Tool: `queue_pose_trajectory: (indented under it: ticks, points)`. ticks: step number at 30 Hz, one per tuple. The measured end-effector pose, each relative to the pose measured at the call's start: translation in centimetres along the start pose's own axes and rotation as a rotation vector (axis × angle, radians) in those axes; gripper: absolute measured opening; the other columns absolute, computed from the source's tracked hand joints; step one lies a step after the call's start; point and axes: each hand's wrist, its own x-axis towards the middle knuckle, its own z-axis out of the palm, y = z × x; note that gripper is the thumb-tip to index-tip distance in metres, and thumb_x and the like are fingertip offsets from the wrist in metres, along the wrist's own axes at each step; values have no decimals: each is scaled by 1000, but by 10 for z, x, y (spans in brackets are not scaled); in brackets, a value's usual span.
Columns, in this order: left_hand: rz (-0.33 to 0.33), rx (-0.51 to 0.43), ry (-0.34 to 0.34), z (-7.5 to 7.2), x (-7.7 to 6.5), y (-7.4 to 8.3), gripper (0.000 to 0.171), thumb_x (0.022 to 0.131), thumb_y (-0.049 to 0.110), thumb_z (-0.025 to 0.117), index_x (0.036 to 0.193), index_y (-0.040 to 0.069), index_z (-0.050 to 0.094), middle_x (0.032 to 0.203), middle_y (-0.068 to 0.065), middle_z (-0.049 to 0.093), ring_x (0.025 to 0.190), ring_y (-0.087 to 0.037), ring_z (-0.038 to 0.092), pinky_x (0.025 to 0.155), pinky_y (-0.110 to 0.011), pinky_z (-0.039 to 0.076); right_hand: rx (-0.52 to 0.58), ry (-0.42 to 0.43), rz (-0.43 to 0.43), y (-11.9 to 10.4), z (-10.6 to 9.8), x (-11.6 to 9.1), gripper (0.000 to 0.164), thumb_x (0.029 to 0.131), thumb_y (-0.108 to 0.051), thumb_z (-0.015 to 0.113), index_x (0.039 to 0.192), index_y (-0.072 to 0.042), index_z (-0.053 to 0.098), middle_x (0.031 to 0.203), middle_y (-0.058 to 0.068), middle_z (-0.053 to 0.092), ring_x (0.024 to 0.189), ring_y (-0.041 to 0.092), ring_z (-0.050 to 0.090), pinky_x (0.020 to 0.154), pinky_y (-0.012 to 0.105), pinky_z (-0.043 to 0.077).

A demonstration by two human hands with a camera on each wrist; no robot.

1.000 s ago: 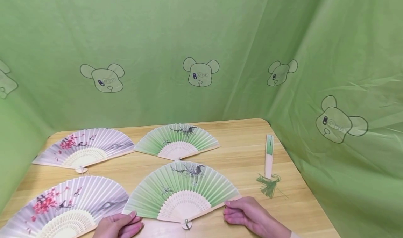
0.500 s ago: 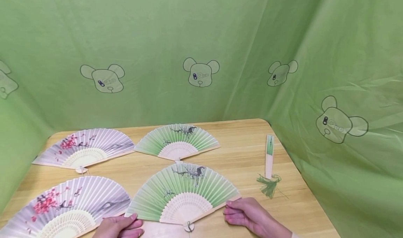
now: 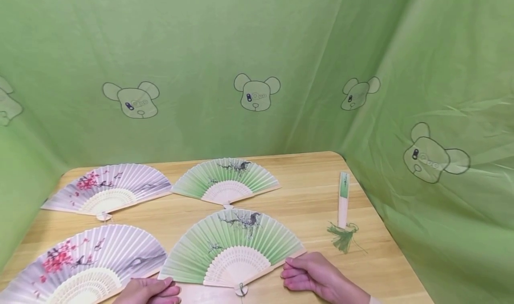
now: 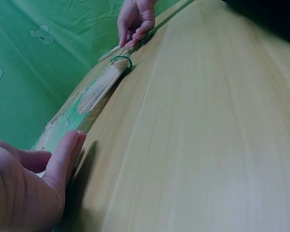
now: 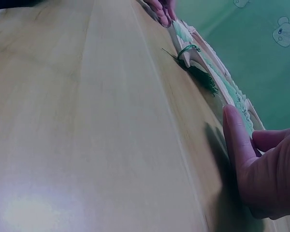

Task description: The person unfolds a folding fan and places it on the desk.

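Observation:
A spread green folding fan (image 3: 192, 255) with a dark branch print lies at the front middle of the table, its pale pivot toward me. My left hand (image 3: 146, 291) pinches its left end between thumb and fingers. At the opposite end, my right hand (image 3: 317, 275) holds the wooden outer rib, the other fingers curled below. Both wrist views show thumb and forefinger at the fan's ends, low over the wood. A green tassel (image 5: 203, 79) hangs by the pivot in the right wrist view.
Behind it another open green fan (image 3: 196, 179) touches or nearly meets it. Two purple fans with red blossoms, a front one (image 3: 108, 250) and a rear one (image 3: 132, 179), lie spread at left. A folded fan (image 3: 343, 201) with green tassel lies at right. Green curtains (image 3: 192, 36) surround the table (image 3: 309, 174).
The front green fan has shifted slightly right and toward me, its pivot with it. Both hands have since eased a little to the left. The other fans stay in place.

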Motion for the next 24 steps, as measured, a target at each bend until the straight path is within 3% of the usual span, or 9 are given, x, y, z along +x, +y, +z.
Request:
queue_pose_trajectory:
  ticks: [7,13,24]
  points:
    - [23,35,-2,-4,-1,1,24,94,27,65,102,6,72,92,-4,78,87,-15,75,81,-25,65,-13,-11,0,-2,1,-1,33,92,-20,67,106,10,64,85,11,77,77,21,76,76,32,67]
    - [40,66,3,2,-3,8,27,95,29,63,108,6,69,96,-3,78,86,-15,75,80,-28,66,-66,-23,-25,-6,0,-3,37,92,-23,67,108,10,64,87,10,77,77,20,76,76,34,67]
    - [104,133,-16,23,2,38,35,96,24,62,119,-2,60,100,0,74,79,-13,72,77,-31,67,-136,5,-79,-25,-13,-4,40,90,-22,68,111,12,64,88,13,76,75,19,75,76,34,67]
